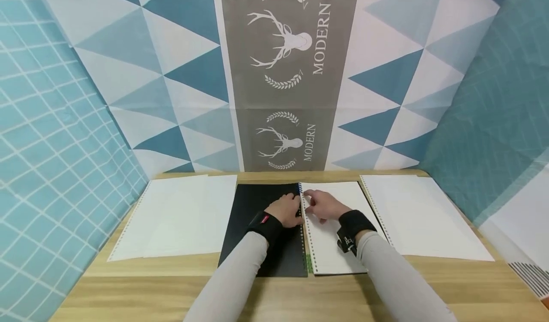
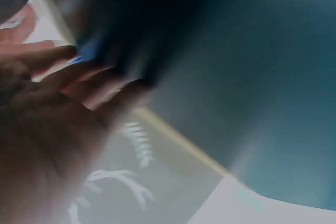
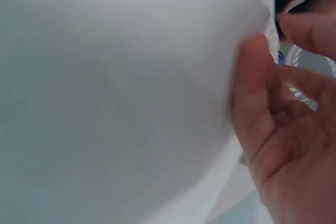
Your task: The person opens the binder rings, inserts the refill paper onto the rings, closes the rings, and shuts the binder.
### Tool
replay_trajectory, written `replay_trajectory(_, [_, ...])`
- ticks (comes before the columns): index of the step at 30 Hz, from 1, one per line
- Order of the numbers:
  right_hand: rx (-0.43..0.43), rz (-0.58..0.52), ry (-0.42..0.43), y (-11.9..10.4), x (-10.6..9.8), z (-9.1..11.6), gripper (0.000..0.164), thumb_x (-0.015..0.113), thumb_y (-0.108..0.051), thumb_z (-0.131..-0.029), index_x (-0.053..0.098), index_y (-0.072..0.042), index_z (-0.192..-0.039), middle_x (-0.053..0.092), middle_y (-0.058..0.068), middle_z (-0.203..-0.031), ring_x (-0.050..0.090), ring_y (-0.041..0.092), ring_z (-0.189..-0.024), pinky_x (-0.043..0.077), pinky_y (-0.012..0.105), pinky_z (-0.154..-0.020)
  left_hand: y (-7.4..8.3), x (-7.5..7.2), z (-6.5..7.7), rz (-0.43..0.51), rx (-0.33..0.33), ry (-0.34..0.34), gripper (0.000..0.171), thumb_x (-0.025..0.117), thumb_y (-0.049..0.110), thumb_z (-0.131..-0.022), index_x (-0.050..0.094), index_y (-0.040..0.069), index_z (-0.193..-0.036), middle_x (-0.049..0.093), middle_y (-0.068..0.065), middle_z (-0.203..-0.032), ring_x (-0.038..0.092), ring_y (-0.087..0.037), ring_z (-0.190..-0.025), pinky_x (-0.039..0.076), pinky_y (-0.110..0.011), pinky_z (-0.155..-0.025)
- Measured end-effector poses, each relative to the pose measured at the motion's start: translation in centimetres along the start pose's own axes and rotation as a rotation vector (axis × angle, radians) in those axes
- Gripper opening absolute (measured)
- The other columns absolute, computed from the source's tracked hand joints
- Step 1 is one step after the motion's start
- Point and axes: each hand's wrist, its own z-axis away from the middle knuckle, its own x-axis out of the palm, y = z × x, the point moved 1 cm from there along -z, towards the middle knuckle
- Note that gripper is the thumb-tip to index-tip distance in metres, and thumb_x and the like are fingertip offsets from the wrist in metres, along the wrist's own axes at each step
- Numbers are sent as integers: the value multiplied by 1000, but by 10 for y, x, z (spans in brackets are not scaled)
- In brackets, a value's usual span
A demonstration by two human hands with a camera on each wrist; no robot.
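In the head view, my left hand (image 1: 285,210) rests on a black cover (image 1: 253,217), its fingers reaching over the punched inner edge. A white punched paper stack (image 1: 336,255) lies just right of it, with dark backing showing at its rim. My right hand (image 1: 324,205) touches the stack's punched left edge, index finger and thumb apart, other fingers bent. Between the two edges, at the top, sits a short blue binding coil (image 1: 299,188). Fingers (image 2: 79,77) reach toward the blue piece in the left wrist view. Whether the right fingers (image 3: 254,66) pinch the page is unclear.
White punched sheets (image 1: 171,217) lie at the left of the wooden table (image 1: 171,291), with more white sheets (image 1: 424,217) at the right. A green strip (image 1: 309,263) shows between cover and stack. Patterned cloth (image 1: 193,74) hangs behind the table.
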Motion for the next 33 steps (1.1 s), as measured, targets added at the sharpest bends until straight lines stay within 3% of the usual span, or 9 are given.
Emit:
replay_trajectory(3, [39,-25,-23,3,5,3,61,63,-8,-91,40,-12,-147,60,15,-99,58,20,-54,54,36,-43,6,5,1,-48,-13,-9,75,73,49,-82,50,3,-137,57,-16,-130,57,-30,-111,53,-44,-90])
replay_trajectory(7, [87,-60,-24,-1,2,5,54,62,-10,-93,43,-19,-143,60,15,-97,56,21,-55,55,37,-43,5,-1,3,-46,-49,21,86,75,55,-77,47,6,-141,54,-13,-135,54,-31,-114,53,-51,-87])
replay_trajectory(11, [101,-71,-22,-2,2,7,49,63,-11,-93,47,-19,-138,61,13,-89,55,21,-52,55,38,-43,5,-4,2,-14,-77,23,73,69,47,-85,46,11,-144,51,-13,-140,52,-32,-119,53,-55,-86])
replay_trajectory(15, [74,-65,-10,0,5,6,45,64,-13,-93,49,-19,-135,61,13,-85,54,19,-50,54,36,-43,4,1,0,-50,-113,1,57,58,35,-94,45,15,-147,48,-11,-144,49,-31,-123,52,-57,-86])
replay_trajectory(23, [36,-75,-11,-1,6,13,51,61,-12,-94,49,-15,-144,62,10,-92,50,16,-49,54,34,-45,5,8,-2,-111,-143,27,59,58,32,-95,41,17,-149,46,-10,-144,48,-31,-123,50,-58,-89])
replay_trajectory(33, [66,-53,-17,-2,9,12,59,66,-16,-92,42,-12,-146,59,11,-93,53,17,-54,54,34,-44,4,12,-1,-79,-149,29,56,56,28,-96,41,19,-149,45,-10,-145,46,-30,-124,48,-60,-89])
